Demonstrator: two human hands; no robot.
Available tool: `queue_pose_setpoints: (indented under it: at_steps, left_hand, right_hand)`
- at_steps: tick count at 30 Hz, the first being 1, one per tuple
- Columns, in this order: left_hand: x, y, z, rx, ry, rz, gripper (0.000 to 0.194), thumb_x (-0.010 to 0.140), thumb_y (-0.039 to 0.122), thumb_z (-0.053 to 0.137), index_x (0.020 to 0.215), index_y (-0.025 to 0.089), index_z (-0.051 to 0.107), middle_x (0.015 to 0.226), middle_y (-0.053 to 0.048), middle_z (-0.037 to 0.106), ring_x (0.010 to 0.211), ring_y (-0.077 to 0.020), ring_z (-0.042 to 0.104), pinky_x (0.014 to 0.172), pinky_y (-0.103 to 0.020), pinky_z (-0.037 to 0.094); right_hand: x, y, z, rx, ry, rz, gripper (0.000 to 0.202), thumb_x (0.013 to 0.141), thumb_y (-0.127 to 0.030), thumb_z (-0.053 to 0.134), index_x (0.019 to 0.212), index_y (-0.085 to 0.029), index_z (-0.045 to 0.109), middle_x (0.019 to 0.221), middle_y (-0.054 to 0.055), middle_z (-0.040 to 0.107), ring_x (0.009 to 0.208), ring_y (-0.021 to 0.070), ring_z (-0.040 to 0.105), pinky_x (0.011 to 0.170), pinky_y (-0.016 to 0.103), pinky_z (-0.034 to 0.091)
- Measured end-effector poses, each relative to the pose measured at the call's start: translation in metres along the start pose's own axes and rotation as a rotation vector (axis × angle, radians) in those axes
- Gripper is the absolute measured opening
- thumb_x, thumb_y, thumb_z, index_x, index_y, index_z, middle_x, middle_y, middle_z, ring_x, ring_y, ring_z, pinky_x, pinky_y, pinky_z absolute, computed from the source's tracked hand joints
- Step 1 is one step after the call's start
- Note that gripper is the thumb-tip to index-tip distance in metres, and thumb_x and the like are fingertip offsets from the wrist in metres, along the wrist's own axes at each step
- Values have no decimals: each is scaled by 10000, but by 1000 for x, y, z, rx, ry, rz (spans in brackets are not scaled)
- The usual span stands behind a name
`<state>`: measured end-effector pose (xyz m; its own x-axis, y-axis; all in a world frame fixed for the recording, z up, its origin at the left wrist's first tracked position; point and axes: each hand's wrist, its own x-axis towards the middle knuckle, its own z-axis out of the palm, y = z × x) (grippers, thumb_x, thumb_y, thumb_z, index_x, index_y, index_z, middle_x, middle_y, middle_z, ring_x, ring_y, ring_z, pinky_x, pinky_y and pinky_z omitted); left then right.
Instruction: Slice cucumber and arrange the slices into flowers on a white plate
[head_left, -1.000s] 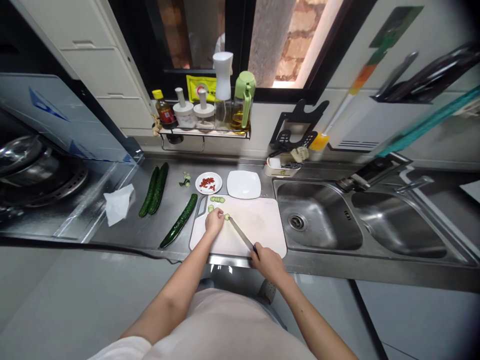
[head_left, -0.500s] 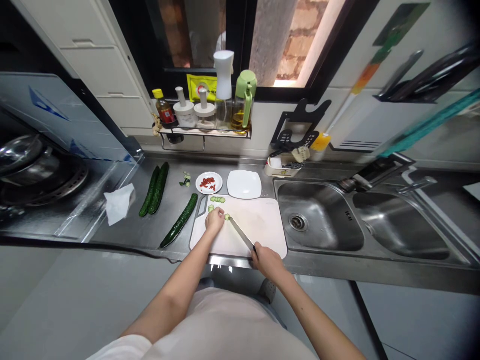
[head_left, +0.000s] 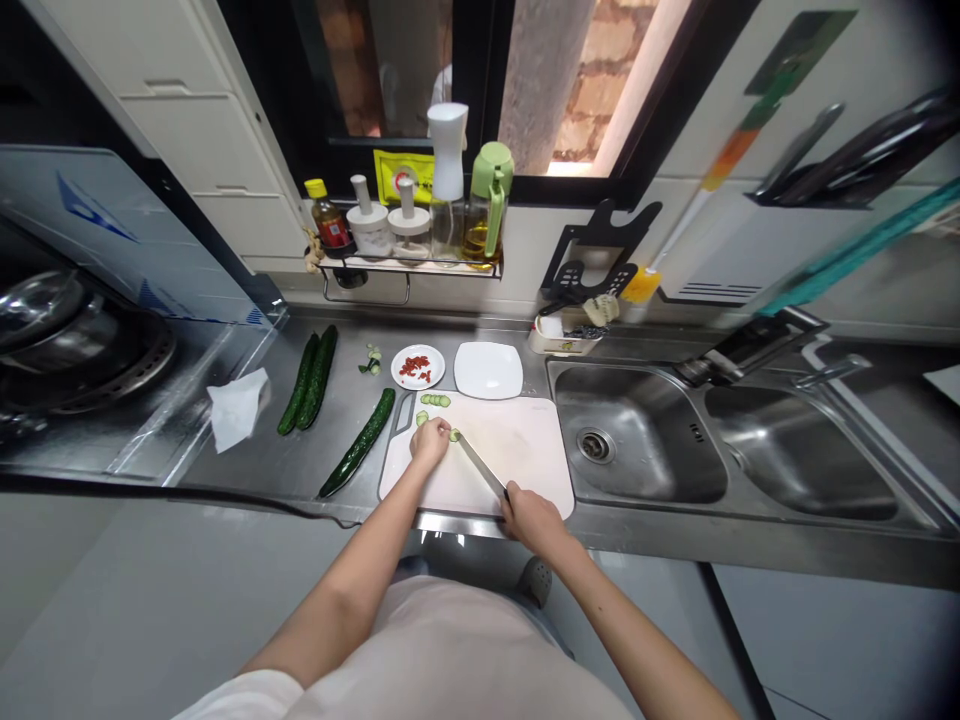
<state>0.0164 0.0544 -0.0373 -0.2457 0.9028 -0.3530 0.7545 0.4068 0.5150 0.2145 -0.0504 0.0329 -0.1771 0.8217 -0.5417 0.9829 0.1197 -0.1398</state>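
A white cutting board [head_left: 517,440] lies on the steel counter. My right hand [head_left: 531,515] is closed round the handle of a knife [head_left: 482,466], whose blade points up and left across the board. At the blade's tip is a small cucumber piece [head_left: 454,435]. My left hand [head_left: 430,442] rests on the board just left of that piece, fingers drawn together; what they hold, if anything, is too small to make out. Cucumber slices [head_left: 435,400] lie in a row near the board's top left. One whole cucumber [head_left: 360,443] lies left of the board.
Two more cucumbers [head_left: 309,380] and a white tissue [head_left: 237,410] are farther left. Behind the board stand a plate of red pieces [head_left: 418,368] and a bare white plate [head_left: 488,370]. A double sink [head_left: 637,430] is at the right, a bottle rack [head_left: 412,265] at the back.
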Motion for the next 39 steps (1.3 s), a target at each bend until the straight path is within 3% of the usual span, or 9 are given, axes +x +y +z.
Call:
queue_pose_setpoints:
  at_steps: [17, 27, 39]
  left_hand:
    - [-2, 1, -3, 5, -12, 4, 188, 843, 262, 540, 945, 320, 687, 969, -6, 695, 965, -191, 650, 775, -277, 460]
    - [-1, 1, -1, 7, -5, 7, 185, 844, 249, 531, 924, 324, 680, 990, 5, 691, 986, -199, 644, 768, -284, 458]
    - [-4, 3, -3, 33, -11, 5, 204, 858, 262, 507, 946, 317, 681, 1014, -12, 689, 988, -204, 644, 779, -294, 459]
  right_hand:
    - [5, -5, -11, 9, -24, -19, 284, 955, -298, 336, 1113, -154, 523, 1012, 156, 681, 972, 244, 647, 756, 316, 409]
    - [0, -3, -4, 13, -3, -6, 263, 954, -284, 340, 1091, -156, 524, 992, 153, 685, 969, 243, 651, 751, 312, 404]
    - [5, -7, -10, -10, -4, -18, 269, 953, -289, 347, 1098, -148, 525, 1022, 166, 681, 978, 258, 648, 763, 328, 414]
